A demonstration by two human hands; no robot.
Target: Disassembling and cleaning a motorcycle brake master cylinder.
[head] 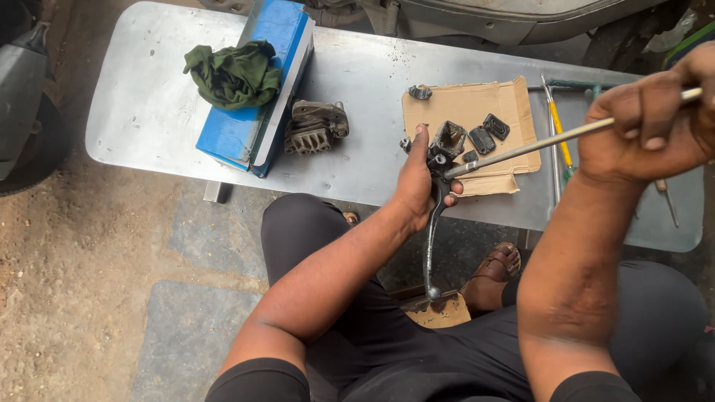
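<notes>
Two hands at work: one steadies, one drives.
Lever assembly (438, 195): black brake lever with its small reservoir block, held upright above the bench (149, 112) edge, lever tip hanging toward the lap.
Left hand (417, 182): fingers wrapped tight round the block, apparently bracing it against the tool.
Right hand (655, 119): fingers closed round a long metal rod tool (536, 144), its tip set into the block.
Cardboard sheet (477, 112): carries loose black parts (488, 134), likely to keep them together.
Farther off: green rag (234, 74) on blue box (253, 119), metal casting (316, 126).
</notes>
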